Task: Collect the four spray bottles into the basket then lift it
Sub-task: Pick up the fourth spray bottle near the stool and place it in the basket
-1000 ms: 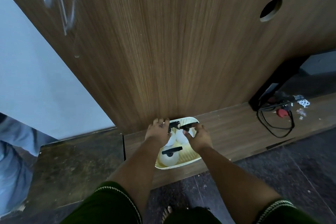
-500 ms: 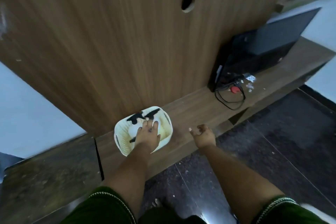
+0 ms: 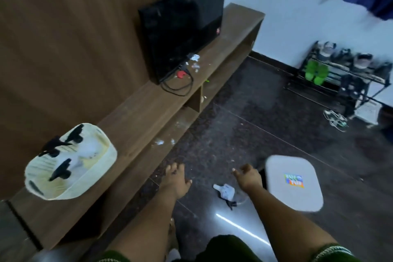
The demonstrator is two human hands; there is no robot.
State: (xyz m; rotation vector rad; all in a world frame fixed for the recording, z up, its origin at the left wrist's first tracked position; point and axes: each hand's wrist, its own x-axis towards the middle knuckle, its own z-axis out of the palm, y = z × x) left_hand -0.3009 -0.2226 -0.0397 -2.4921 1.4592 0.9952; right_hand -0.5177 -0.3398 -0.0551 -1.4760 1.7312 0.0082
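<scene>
A dark speckled floor (image 3: 265, 134) fills the right and lower middle of the frame. A tall wooden panel (image 3: 74, 38) takes the upper left, and a long low wooden bench (image 3: 148, 108) runs from the lower left up toward the upper middle. A black television (image 3: 182, 34) stands on the bench at the upper middle, with a looped black cable (image 3: 178, 87) lying in front of it. A white stool (image 3: 293, 183) sits on the floor at the lower right, and a shoe rack (image 3: 344, 74) stands against the wall at the far right.

Both bare arms reach forward from the bottom edge, over the floor, holding nothing. The left hand (image 3: 176, 178) is at the lower middle, back of the hand up, fingers straight and close together, pointing up the frame. The right hand (image 3: 248, 176) is just left of the stool, fingers loosely curled and the thumb stuck out to the left; the blur hides how far they are spread.

The cream basket (image 3: 100, 168) rests on the bench at the left, well apart from both hands. Inside it lie white spray bottles (image 3: 89, 151) with black trigger heads, too blurred to count. One more white spray bottle (image 3: 225, 190) lies on its side on the floor between the two hands, untouched.
</scene>
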